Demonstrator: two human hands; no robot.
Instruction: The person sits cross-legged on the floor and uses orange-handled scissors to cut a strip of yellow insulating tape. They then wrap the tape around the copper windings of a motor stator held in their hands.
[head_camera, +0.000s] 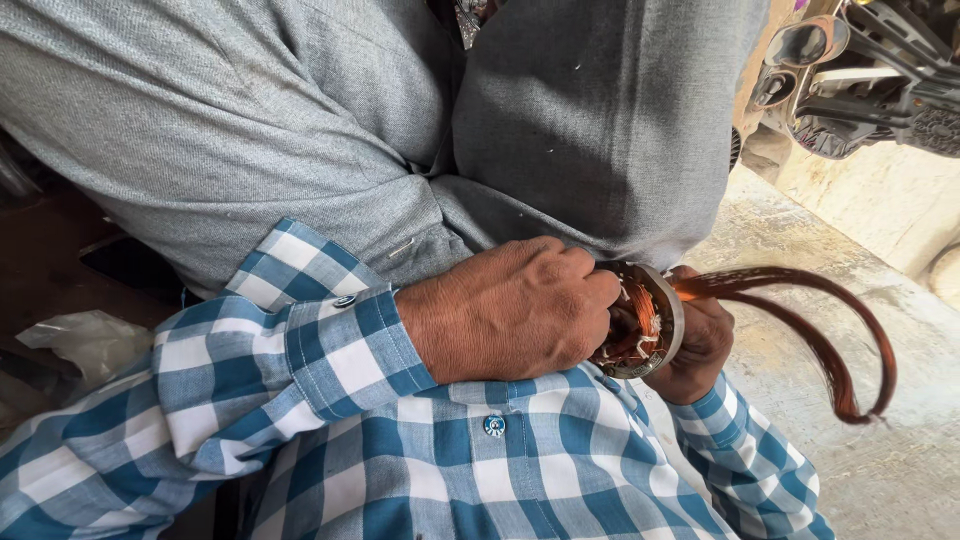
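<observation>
Head view, looking down into the lap. I see the left hand (510, 310) curled into a closed grip over the near side of a round metal motor stator with copper windings (640, 320); its knuckles hide most of the ring. The right hand (700, 345) sits behind and under the stator, fingers wrapped around its far rim, so it is gripping too. The stator rests at the lap, against the grey trouser leg (590, 130), between both hands.

A long bundle of reddish copper wire (820, 340) runs out of the stator to the right, loops up and curves back down over the pale concrete floor (880, 470); it is motion-blurred.

Blue-and-white checked shirt sleeves (330, 370) fill the lower frame and block what lies beneath. Upper right: dark metal machine parts (860, 70), well apart from the hands. Far left: crumpled clear plastic (85, 340) in shadow.
</observation>
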